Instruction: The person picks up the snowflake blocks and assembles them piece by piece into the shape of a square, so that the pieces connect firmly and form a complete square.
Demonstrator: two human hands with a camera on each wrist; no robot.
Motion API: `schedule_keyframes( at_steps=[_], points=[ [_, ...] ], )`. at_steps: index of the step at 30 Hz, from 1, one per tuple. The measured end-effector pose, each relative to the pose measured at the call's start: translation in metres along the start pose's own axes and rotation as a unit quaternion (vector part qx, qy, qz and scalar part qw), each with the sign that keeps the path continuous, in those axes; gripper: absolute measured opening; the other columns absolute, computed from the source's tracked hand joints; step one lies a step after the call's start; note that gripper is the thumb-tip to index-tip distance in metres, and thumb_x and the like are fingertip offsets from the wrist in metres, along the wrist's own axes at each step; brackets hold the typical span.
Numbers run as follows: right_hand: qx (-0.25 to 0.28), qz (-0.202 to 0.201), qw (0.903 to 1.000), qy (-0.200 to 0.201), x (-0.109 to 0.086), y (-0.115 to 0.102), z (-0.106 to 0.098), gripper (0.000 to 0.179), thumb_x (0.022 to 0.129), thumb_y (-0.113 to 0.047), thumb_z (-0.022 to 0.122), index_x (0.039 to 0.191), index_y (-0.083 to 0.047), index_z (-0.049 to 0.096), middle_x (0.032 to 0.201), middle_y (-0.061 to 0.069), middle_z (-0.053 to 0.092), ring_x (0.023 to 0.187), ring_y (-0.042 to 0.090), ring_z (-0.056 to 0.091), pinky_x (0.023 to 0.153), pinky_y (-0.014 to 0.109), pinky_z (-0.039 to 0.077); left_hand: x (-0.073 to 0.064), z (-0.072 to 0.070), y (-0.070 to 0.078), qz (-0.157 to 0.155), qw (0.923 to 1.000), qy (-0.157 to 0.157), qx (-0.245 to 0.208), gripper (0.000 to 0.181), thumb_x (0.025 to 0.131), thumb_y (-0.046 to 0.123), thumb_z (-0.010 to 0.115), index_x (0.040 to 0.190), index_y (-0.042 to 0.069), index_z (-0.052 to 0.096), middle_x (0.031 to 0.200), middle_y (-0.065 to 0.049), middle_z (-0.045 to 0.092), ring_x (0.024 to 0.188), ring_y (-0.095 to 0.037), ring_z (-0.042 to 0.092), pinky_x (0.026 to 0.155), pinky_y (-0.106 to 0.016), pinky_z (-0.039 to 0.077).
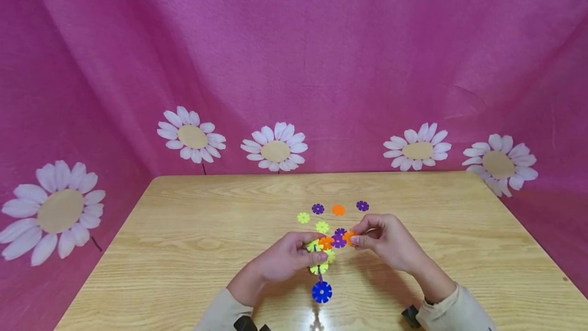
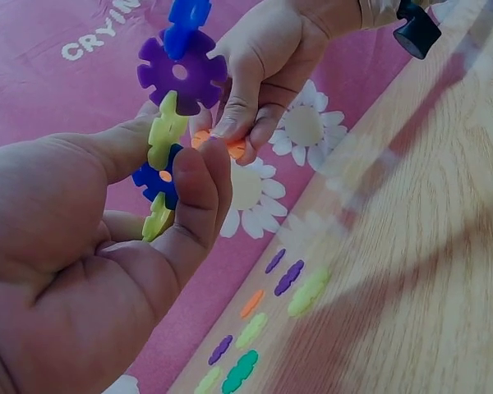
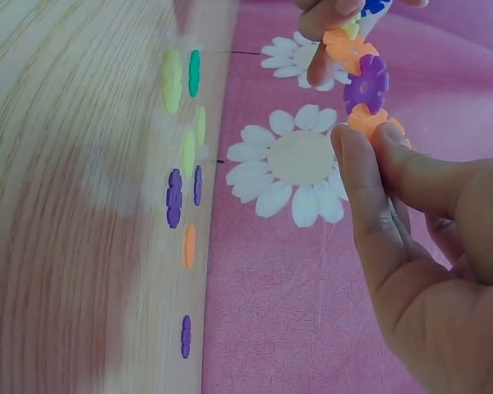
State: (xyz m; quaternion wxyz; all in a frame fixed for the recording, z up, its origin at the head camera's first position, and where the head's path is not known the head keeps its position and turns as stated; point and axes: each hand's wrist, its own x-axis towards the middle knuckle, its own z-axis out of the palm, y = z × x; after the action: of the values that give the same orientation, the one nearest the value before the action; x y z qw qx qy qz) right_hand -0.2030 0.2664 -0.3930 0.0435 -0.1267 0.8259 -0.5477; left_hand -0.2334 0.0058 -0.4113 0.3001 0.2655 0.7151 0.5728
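My left hand (image 1: 285,257) grips a chain of interlocking notched plastic discs, with yellow-green discs (image 1: 319,267) between thumb and fingers. From its near end extends a blue disc (image 1: 322,292), joined through a purple disc (image 2: 199,74) that shows large in the left wrist view. To the right of the left hand, the chain continues with an orange disc (image 3: 349,51) and a purple disc (image 3: 367,84). My right hand (image 1: 390,241) pinches the orange end disc (image 3: 366,121) between thumb and forefinger, where it meets the purple one. The left fingers hide part of the chain.
Loose discs lie flat on the wooden table (image 1: 193,229) beyond the hands: purple (image 1: 318,209), orange (image 1: 338,210), another purple (image 1: 362,206) and yellow-green (image 1: 303,217). A green disc (image 3: 194,73) shows in the right wrist view. A pink cloth with daisies (image 1: 294,65) hangs behind the table.
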Motion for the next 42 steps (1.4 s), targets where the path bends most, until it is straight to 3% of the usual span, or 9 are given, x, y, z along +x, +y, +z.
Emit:
schedule_keyframes(
  at_steps=[7,13,24,33,38,42],
  points=[
    [-0.022,-0.003,0.9997,0.008,-0.003,-0.006,-0.001,0.006,0.087,-0.001,0.073,0.092,-0.001,0.070,0.095,0.015,0.074,0.081,0.029,0.075,0.073,0.038,0.062,0.002,0.002,0.000,0.010,0.9998,-0.010,-0.011,0.048,0.099,0.022,0.063,0.142,0.003,0.053,0.086,0.000,0.065,0.076,-0.010,0.056,0.069,-0.021,0.048],
    [-0.017,-0.006,0.9996,0.023,-0.002,-0.008,-0.002,0.009,0.087,-0.002,0.074,0.095,0.000,0.069,0.099,0.017,0.071,0.085,0.028,0.075,0.074,0.032,0.062,0.003,0.004,-0.001,0.004,0.9997,0.005,-0.023,0.047,0.099,0.024,0.063,0.140,0.002,0.054,0.091,-0.002,0.069,0.076,-0.009,0.059,0.069,-0.021,0.050],
    [-0.022,0.002,0.9998,0.004,0.000,-0.006,-0.003,0.021,0.087,-0.008,0.077,0.103,0.001,0.067,0.104,0.018,0.069,0.084,0.030,0.073,0.074,0.034,0.062,0.002,0.003,-0.003,-0.003,0.9991,0.017,-0.038,0.055,0.096,0.027,0.068,0.141,0.000,0.052,0.099,-0.008,0.074,0.084,-0.009,0.068,0.080,-0.024,0.056],
    [-0.088,-0.022,0.9958,-0.011,0.001,-0.002,-0.008,0.036,0.083,-0.012,0.081,0.115,-0.002,0.068,0.107,0.011,0.070,0.095,0.019,0.068,0.078,0.023,0.059,-0.001,-0.002,-0.001,0.009,0.9995,0.016,-0.024,0.054,0.096,0.028,0.068,0.142,0.005,0.053,0.096,-0.009,0.074,0.085,-0.011,0.069,0.083,-0.026,0.058],
    [-0.080,-0.004,0.9967,-0.017,0.007,0.009,-0.015,0.045,0.086,-0.004,0.076,0.127,0.003,0.060,0.106,0.015,0.070,0.092,0.023,0.070,0.077,0.024,0.059,0.000,-0.003,0.000,0.017,0.9995,0.019,-0.017,0.049,0.095,0.026,0.070,0.139,0.008,0.057,0.095,-0.007,0.075,0.083,-0.010,0.069,0.079,-0.025,0.057],
    [-0.100,0.022,0.9946,-0.018,0.018,0.018,-0.020,0.051,0.086,-0.003,0.075,0.132,0.006,0.055,0.104,0.018,0.069,0.084,0.023,0.069,0.067,0.025,0.057,-0.001,-0.004,0.000,0.016,0.9995,0.024,-0.009,0.046,0.094,0.024,0.071,0.136,0.009,0.059,0.089,-0.003,0.073,0.078,-0.009,0.066,0.075,-0.024,0.055]
  ],
)
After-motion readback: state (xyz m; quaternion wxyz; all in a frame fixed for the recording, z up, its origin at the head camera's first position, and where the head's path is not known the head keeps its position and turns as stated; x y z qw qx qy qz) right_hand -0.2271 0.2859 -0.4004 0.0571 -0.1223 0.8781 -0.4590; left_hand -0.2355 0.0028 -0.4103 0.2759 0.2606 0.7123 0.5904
